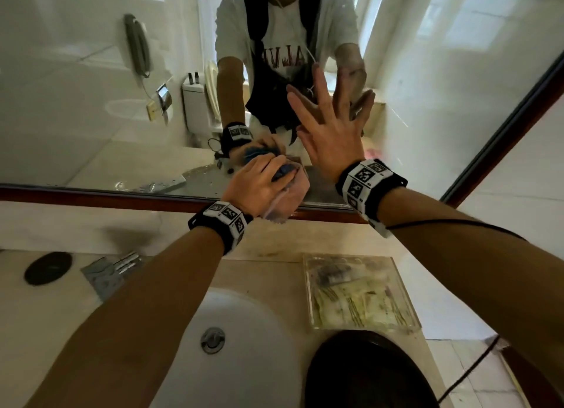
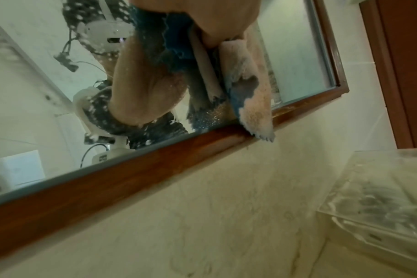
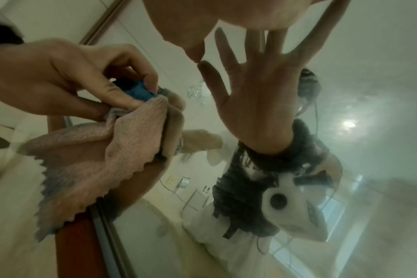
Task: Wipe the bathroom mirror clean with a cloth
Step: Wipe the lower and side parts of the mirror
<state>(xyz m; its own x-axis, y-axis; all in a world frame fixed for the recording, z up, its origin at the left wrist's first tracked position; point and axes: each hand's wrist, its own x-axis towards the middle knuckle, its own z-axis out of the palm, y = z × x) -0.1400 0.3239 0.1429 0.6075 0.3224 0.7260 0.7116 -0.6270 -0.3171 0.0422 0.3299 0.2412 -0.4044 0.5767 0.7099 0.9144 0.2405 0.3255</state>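
On the left of the beige stone tabletop [image 1: 36, 310] lies a round black disc [image 1: 48, 268]. Our left hand [image 1: 254, 185] holds a closed grip on the bunched pink-and-blue fringed cloth [image 1: 288, 198], pressed low on the wood-framed bathroom mirror [image 1: 91, 87]. Our right hand [image 1: 331, 135] is splayed flat on the glass. A clear plastic tray [image 1: 360, 294] sits right of the white sink [image 1: 232, 346].

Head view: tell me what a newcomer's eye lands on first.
First the right hand, fingers spread flat against the mirror, meeting its own reflection. Just left of it, the left hand grips a bunched pink and blue cloth at the glass's lower edge, above the brown wooden frame. Below sits the white sink.
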